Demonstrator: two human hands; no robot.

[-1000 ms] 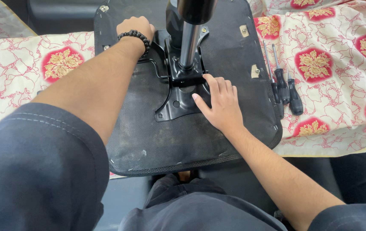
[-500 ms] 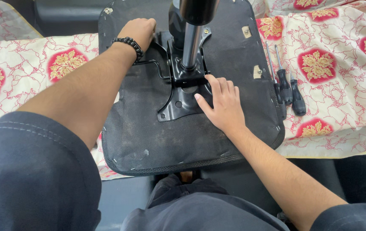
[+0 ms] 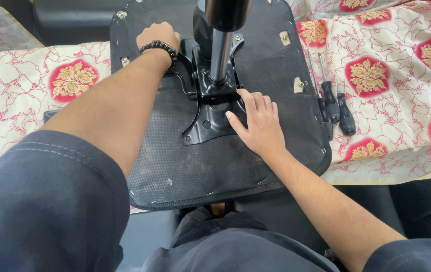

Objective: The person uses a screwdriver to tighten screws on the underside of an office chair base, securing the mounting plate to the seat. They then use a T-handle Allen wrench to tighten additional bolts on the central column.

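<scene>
An upturned office chair seat [image 3: 175, 166] lies bottom up in front of me, its black fabric underside dusty. A black metal mounting plate [image 3: 208, 126] with a chrome gas cylinder [image 3: 219, 55] rises from its middle. My left hand [image 3: 157, 38], a black bead bracelet on the wrist, is closed at the far left arm of the plate; what it grips is hidden. My right hand [image 3: 258, 121] rests flat, fingers apart, on the plate's near right part beside the cylinder base.
Three black-handled screwdrivers [image 3: 334, 108] lie on the red and cream flowered cloth [image 3: 391, 90] just right of the seat. Small metal brackets [image 3: 298, 84] sit near the seat's edges. My dark-trousered legs are below the seat.
The view has shifted slightly. Both hands stay nearly where they were, the left at the plate's far left, the right on its near right side.
</scene>
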